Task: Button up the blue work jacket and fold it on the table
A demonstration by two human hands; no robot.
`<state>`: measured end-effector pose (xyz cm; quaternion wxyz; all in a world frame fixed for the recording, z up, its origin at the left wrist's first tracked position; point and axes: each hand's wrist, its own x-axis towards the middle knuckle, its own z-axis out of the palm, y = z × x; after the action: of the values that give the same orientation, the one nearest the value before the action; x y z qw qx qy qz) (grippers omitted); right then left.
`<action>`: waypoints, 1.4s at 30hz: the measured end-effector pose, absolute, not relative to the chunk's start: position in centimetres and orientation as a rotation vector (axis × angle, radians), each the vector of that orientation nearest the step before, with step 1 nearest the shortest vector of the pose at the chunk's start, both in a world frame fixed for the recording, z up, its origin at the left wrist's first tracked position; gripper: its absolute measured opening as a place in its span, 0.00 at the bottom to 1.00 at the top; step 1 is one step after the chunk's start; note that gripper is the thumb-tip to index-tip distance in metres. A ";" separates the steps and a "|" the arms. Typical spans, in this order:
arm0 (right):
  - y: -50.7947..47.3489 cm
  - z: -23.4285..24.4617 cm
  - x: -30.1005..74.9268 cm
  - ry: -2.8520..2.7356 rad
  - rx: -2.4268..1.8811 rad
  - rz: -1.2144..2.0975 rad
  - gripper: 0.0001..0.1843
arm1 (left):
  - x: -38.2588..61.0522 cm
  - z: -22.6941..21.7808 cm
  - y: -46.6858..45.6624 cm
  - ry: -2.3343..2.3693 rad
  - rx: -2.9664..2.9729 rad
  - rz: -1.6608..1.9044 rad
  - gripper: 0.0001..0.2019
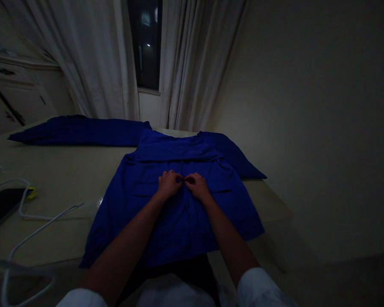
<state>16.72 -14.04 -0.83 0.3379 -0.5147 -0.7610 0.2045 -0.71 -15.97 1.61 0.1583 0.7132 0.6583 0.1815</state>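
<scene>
A blue long-sleeved shirt [224,213] lies spread over the table, its collar end away from me and its hem at the near edge. Along its middle front line, my left hand [170,182] pinches the fabric. Fingertip to fingertip with it, my right hand [196,184] pinches the same spot from the other side. Whatever small part sits between the fingertips is hidden. One sleeve stretches out far to the left; the other slants down over the right side of the table.
The pale table [60,170] carries a dark flat device [3,207] and a white cable [38,228] on the left. Behind it hang long curtains [96,55] beside a dark window [147,47]. A cabinet [22,89] stands back left; a bare wall [316,119] rises at right.
</scene>
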 end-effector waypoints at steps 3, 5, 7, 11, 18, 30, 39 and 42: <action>-14.3 -0.6 16.6 -2.014 -1.320 0.463 0.07 | -0.7 1.7 -16.0 1.866 2.034 0.530 0.16; -14.5 -0.6 16.4 -2.040 -1.305 0.419 0.06 | -0.7 1.7 -16.0 1.856 2.032 0.539 0.16; -14.6 -0.5 16.4 -2.064 -1.299 0.398 0.06 | -0.8 1.7 -16.0 1.847 2.044 0.543 0.16; -14.5 -0.6 16.4 -2.060 -1.320 0.401 0.05 | -0.9 1.7 -16.0 1.807 2.115 0.538 0.17; -14.3 -0.8 16.3 -2.035 -1.352 0.368 0.04 | -1.3 1.5 -15.7 1.741 2.195 0.544 0.17; -13.9 -1.0 16.2 -2.017 -1.394 0.341 0.05 | -1.2 1.3 -15.6 1.743 2.242 0.582 0.15; -14.1 -0.7 16.5 -2.039 -1.317 0.409 0.04 | -1.1 1.4 -15.8 1.768 2.246 0.589 0.14; -14.2 -0.6 16.3 -2.055 -1.333 0.377 0.05 | -1.1 1.4 -15.7 1.774 2.232 0.594 0.15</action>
<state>16.35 -14.19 -0.64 0.3255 -0.5087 -0.7839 0.1439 -1.08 -15.75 1.44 0.1144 0.7612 0.6053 0.2027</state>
